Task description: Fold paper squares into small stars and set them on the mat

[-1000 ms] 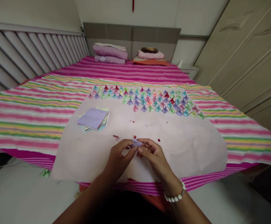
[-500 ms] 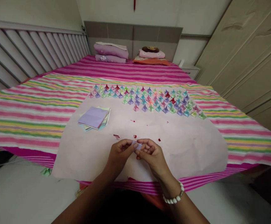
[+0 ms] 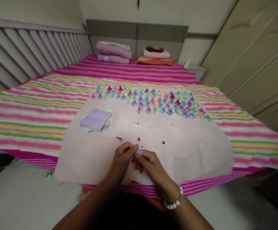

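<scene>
My left hand (image 3: 122, 159) and my right hand (image 3: 148, 164) meet over the near part of a large pale pink paper sheet (image 3: 189, 150) on the bed. Both pinch a small folded lilac paper piece (image 3: 139, 152) between their fingertips. A white bead bracelet (image 3: 173, 202) is on my right wrist. A stack of pastel square papers (image 3: 97, 120), lilac on top, lies to the left on the sheet. Several small folded paper shapes (image 3: 153, 102) in many colours stand in rows along the far edge of the sheet.
A striped pink, yellow and green cover (image 3: 33, 111) spreads over the bed. Tiny red paper scraps (image 3: 138, 139) dot the sheet. Folded pillows (image 3: 113, 52) lie by the grey headboard. A slatted rail (image 3: 33, 54) runs on the left, wardrobe doors (image 3: 256, 57) on the right.
Both hands have drawn slightly nearer and to the left while working the lilac piece, which now shows less between the fingers.
</scene>
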### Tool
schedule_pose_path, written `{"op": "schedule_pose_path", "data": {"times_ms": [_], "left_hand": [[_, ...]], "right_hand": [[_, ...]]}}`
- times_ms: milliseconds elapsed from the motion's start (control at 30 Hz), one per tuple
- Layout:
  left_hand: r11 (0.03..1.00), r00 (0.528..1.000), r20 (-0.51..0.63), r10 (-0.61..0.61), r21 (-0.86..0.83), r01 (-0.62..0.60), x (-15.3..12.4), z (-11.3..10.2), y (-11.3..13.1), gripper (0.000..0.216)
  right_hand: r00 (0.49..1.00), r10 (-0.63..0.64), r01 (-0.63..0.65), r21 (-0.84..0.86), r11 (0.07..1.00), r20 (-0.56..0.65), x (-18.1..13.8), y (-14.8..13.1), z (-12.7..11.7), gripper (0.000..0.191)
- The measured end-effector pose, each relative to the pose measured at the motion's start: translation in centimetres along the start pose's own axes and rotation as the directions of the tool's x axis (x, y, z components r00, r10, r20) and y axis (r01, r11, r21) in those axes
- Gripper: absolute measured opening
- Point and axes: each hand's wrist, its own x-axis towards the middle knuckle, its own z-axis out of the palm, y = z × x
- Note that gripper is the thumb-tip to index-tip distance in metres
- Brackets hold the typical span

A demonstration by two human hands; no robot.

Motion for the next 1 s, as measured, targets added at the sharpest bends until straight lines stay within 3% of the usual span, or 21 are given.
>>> {"op": "schedule_pose_path", "data": {"times_ms": [333,467,600,733,867,1000], "left_hand": [[0.998,0.996,0.073,-0.052,-0.020,0.053,0.0,-0.2,0.1,0.033],[0.999,0.999,0.034,-0.020,-0.036,0.021,0.0,0.0,-0.2,0.032],[0.996,0.997,0.031,-0.069,-0.062,0.071,0.0,-0.1,-0.4,0.033],[1.000,0.999,-0.034,-0.011,-0.014,0.011,0.2,-0.2,-0.8,0.034],[1.000,0.999,-0.031,-0.017,-0.014,0.016,0.4,-0.5,-0.7,0.034],[0.997,0.999,-0.034,0.017,0.082,-0.014,0.5,-0.8,-0.2,0.031]], "right_hand": [[0.996,0.053,-0.059,0.091,0.994,0.068,-0.1,0.9,0.0,0.039],[0.998,0.043,-0.046,0.081,0.996,0.045,-0.1,1.3,0.0,0.038],[0.999,0.011,-0.016,0.099,0.995,0.051,-0.2,1.4,0.2,0.040],[0.999,0.037,-0.040,0.074,0.996,0.038,-0.3,1.5,0.1,0.038],[0.996,0.044,-0.052,0.095,0.994,0.083,-0.2,1.5,-0.2,0.037],[0.997,-0.024,0.036,0.158,0.987,-0.075,0.1,1.2,-0.5,0.023]]}}
